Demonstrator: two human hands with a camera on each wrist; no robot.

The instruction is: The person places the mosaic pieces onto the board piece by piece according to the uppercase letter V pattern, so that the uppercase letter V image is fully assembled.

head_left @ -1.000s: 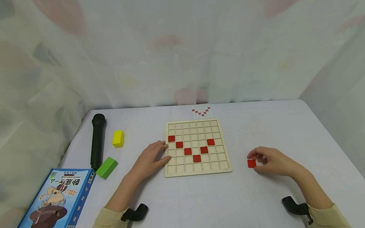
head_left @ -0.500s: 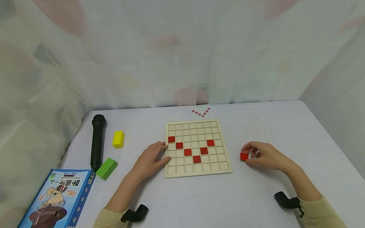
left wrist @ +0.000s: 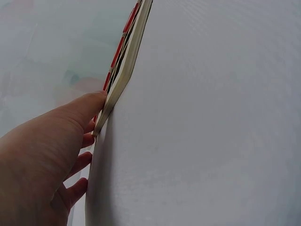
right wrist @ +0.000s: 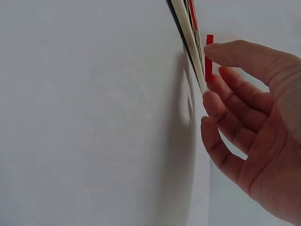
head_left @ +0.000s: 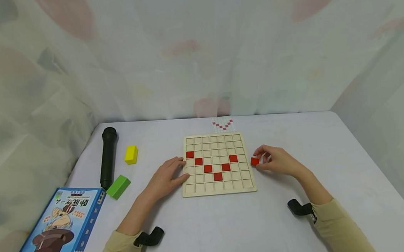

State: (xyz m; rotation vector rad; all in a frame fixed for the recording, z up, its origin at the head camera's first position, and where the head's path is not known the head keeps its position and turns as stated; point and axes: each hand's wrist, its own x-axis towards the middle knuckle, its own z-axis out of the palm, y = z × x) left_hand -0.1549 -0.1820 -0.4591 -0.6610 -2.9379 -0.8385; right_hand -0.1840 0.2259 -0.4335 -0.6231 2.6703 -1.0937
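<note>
My right hand (head_left: 275, 160) pinches a small flat red square tile (head_left: 254, 161) between thumb and fingertips, right at the right edge of the wooden grid board (head_left: 220, 192). In the right wrist view the tile (right wrist: 209, 71) shows edge-on under the thumb. Several red tiles lie in the board's cells in a V shape, the lowest tile (head_left: 218, 176) near the front and one tile (head_left: 233, 158) highest on the right arm. At the board's left edge rests my left hand (head_left: 165, 176), fingers relaxed; the left wrist view shows its thumb (left wrist: 89, 104) against the rim.
Behind the board lies a printed card (head_left: 224, 124) with a red V on a grid. To the left are a black microphone-shaped object (head_left: 108, 158), a yellow block (head_left: 131, 154), a green block (head_left: 118, 187) and a blue game box (head_left: 57, 231). Cloth walls enclose the table.
My right hand has carried the red tile leftward and away from me, from the right part of the table to the board's right edge. The left hand has stayed put.
</note>
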